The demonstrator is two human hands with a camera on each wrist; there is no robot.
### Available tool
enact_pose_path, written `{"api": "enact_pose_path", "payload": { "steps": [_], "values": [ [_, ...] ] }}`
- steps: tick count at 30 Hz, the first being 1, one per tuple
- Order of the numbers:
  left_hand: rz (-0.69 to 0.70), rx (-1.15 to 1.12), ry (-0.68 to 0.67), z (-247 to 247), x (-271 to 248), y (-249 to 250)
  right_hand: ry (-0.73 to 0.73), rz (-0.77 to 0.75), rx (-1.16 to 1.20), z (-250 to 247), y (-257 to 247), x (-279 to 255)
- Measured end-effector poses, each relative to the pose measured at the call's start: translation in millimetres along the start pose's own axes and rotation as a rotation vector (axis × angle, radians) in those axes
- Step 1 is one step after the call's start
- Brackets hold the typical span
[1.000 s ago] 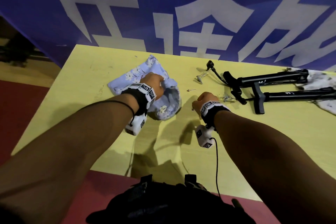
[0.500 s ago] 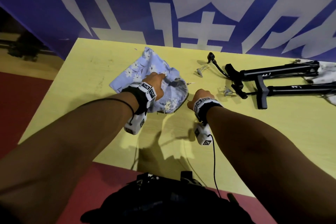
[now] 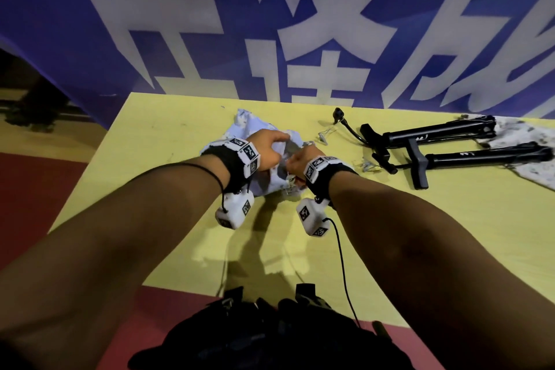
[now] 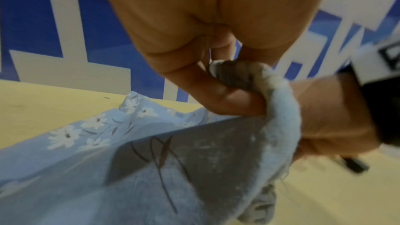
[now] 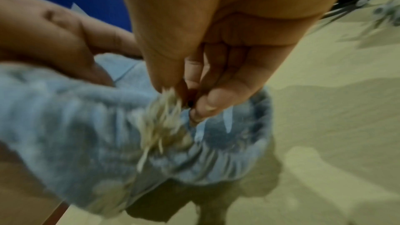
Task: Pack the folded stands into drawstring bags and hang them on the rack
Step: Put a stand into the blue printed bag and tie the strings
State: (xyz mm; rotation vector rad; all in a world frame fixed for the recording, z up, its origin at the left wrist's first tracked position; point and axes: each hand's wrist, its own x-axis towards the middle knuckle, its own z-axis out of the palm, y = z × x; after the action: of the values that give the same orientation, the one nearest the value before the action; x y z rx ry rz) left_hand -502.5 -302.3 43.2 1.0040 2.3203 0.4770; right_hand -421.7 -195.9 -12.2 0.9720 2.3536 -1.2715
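Both hands meet at frame centre: left hand (image 3: 265, 146) grips the floral bag's (image 4: 108, 143) rim, right hand (image 3: 298, 159) pinches its frayed edge.

dim, warm | wrist views blurred (motion) | head view edge-warped

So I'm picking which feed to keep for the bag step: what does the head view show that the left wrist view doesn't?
Only the head view shows the two folded stands on the yellow table, right of the hands, and a second patterned cloth at the stands' far ends. Only the left wrist view shows the left hand closely, its fingers curled round the gathered rim of the blue floral bag. Both show that bag, the table, and the right hand at the bag's mouth.
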Motion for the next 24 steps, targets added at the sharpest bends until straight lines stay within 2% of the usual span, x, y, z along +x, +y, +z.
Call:
{"api": "enact_pose_path", "payload": {
  "steps": [5,9,13,18,24],
  "values": [
    [0.011,-0.283,0.158,-25,-6,1,0.072,-0.135,-0.086,-2,-34,-3],
    [-0.01,-0.368,0.246,-43,-8,-10,-0.009,-0.212,-0.156,1,-53,-6],
    [-0.032,-0.267,0.271,-51,-4,-15,0.097,-0.16,-0.095,-6,-47,-8],
    [-0.061,-0.161,0.196,-44,4,5,0.279,-0.086,0.045,-36,-26,-18],
    [-0.024,-0.015,0.161,-15,32,53,0.433,0.101,-0.051,-88,45,-29]
  ]
}}
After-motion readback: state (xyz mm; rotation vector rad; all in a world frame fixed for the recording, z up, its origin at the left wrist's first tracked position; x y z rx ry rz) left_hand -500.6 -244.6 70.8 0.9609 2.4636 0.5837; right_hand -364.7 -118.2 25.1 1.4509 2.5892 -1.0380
